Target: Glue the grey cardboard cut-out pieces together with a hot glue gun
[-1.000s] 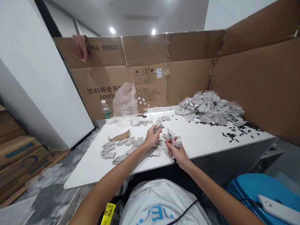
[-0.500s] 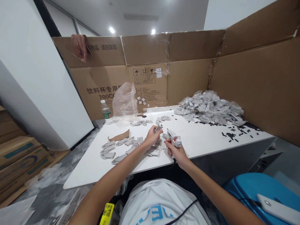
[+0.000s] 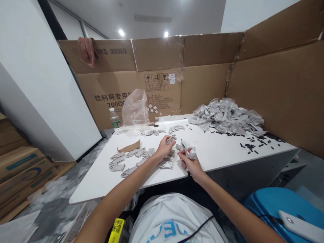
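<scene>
My left hand (image 3: 163, 149) is closed on a small grey metal piece (image 3: 171, 139), held just above the white table (image 3: 217, 150). My right hand (image 3: 188, 162) grips a white glue gun (image 3: 187, 149) whose nozzle points up and left toward that piece, a short gap away. Several flat grey pieces (image 3: 131, 158) lie in rows on the table to the left of my hands, and more (image 3: 165, 163) lie directly under them.
A large heap of bagged grey pieces (image 3: 225, 116) sits at the back right, with small black bits (image 3: 250, 144) scattered near it. A clear plastic bag (image 3: 135, 109), a water bottle (image 3: 115, 120) and a cardboard scrap (image 3: 129, 146) stand at the left. Cardboard walls (image 3: 202, 81) enclose the table.
Almost nothing has moved. My left hand has shifted the grey piece slightly while the glue gun stays beside it.
</scene>
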Tool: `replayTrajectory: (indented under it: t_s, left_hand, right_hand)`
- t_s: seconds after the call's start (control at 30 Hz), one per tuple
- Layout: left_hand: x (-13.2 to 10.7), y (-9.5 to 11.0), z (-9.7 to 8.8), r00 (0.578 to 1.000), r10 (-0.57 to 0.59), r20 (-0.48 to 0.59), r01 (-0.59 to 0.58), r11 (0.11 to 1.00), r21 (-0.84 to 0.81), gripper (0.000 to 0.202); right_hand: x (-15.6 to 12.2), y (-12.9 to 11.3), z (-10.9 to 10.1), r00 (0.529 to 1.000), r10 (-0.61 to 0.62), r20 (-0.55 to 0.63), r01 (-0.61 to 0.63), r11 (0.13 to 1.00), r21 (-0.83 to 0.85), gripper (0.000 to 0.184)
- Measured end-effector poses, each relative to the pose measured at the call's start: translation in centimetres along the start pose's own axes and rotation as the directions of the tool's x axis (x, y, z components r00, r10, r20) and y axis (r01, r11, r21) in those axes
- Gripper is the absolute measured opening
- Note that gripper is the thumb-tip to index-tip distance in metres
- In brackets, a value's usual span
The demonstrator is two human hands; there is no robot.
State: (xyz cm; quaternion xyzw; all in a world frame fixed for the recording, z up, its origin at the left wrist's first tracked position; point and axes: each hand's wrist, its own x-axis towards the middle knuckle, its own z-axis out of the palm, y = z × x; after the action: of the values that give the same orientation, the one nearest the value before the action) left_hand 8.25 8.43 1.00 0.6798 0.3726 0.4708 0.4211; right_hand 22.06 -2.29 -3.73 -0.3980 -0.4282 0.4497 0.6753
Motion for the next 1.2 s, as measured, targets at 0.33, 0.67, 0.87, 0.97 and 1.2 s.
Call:
replayTrajectory:
  t_s: [0.33,0.67,0.87,0.97,1.2]
  left_hand:
    - [-0.1,0.14,-0.06,0.987,-0.106,0.12,0.117,0.99,-0.085,0.049]
    - [-0.23,0.4,0.03,0.991,-0.085,0.104,0.093,0.993,-0.076,0.046]
    - [-0.3,0.49,0.13,0.99,-0.112,0.085,0.117,0.991,-0.062,0.043]
    - [-0.25,0.36,0.13,0.985,-0.152,0.085,0.157,0.986,-0.053,0.041]
    - [-0.2,0.22,0.04,0.97,-0.214,0.114,0.219,0.975,-0.028,0.035]
  right_hand:
    - [-0.19,-0.24,0.09,1.0,0.005,0.011,-0.005,1.0,-0.027,0.047]
    - [-0.12,-0.07,0.04,1.0,0.005,0.003,-0.005,0.999,-0.046,0.051]
    - [-0.17,0.09,-0.04,1.0,-0.005,0.001,0.005,0.998,-0.063,0.05]
    - [-0.16,0.14,-0.09,1.0,-0.011,0.012,0.011,0.997,-0.08,0.048]
    - [-0.13,0.2,-0.2,1.0,0.005,0.02,-0.003,0.997,-0.08,0.053]
